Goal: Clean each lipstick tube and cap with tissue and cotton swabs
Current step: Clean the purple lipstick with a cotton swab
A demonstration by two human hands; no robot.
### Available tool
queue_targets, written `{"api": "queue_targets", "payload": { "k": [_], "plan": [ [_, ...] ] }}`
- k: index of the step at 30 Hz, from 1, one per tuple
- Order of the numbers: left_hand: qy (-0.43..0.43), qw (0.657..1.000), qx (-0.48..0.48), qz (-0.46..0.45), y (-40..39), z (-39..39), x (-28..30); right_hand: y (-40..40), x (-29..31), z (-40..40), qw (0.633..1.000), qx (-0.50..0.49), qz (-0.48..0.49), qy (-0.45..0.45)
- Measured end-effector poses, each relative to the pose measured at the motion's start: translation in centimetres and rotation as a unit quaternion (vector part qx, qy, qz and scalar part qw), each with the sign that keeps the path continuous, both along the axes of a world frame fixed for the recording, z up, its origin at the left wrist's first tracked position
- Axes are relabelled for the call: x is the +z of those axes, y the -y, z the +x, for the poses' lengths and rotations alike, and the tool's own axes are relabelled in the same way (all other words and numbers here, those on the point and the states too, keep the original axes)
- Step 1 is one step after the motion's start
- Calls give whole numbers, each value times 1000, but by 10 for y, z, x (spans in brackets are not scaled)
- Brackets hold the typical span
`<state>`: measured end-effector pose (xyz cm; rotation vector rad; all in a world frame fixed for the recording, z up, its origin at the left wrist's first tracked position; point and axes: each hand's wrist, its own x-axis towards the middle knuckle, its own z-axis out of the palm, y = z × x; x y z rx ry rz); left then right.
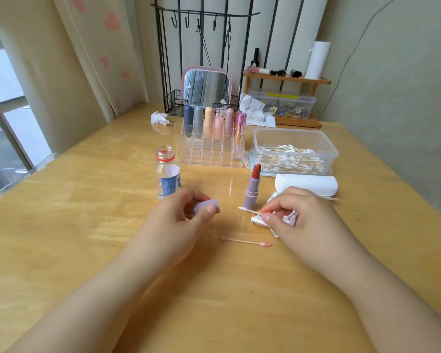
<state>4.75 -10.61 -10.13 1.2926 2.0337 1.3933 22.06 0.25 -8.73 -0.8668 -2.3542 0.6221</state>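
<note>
A pink-framed mirror [206,85] stands behind a clear bottle [167,173].

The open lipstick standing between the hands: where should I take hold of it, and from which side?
Grip the open lipstick by its lilac base, low on the barrel, pinching from the sides. It stands upright with the red bullet exposed on top, so a grasp from above would likely smear it. Come from the left hand's side, since the right hand, cotton swab and tissue crowd the other.

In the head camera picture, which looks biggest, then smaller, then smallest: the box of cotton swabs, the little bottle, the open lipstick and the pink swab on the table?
1. Box of cotton swabs
2. Little bottle
3. Open lipstick, close to the bottle in height but slimmer
4. Pink swab, thinnest by far
</note>
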Motion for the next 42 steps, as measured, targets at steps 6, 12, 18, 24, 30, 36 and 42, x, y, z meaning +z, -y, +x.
{"api": "queue_targets", "payload": {
  "k": [6,12,18,24,30,36,42],
  "plan": [
    [-187,982,16,-8,-5,-5,-10,-1,-13,-7,996,2,66,67],
    [-230,973,13,-9,-11,-12,-18,1,-17,-13,988,2,78,135],
    [-228,973,5,-23,-15,-13,-23,-2,-15,-13,997,-68,23,9],
    [-224,974,7,-37,-17,-11,-22,-11,-13,-17,991,-128,-25,21],
    [-207,978,4,-22,-16,-9,-23,-23,0,-23,992,-115,-59,15],
    [-188,982,17,16,-11,-9,-18,-27,-8,-47,987,-115,-104,-51],
    [-112,990,2,88,-6,-4,-4,-3,12,-48,976,-35,-143,-160]
  ]
}}
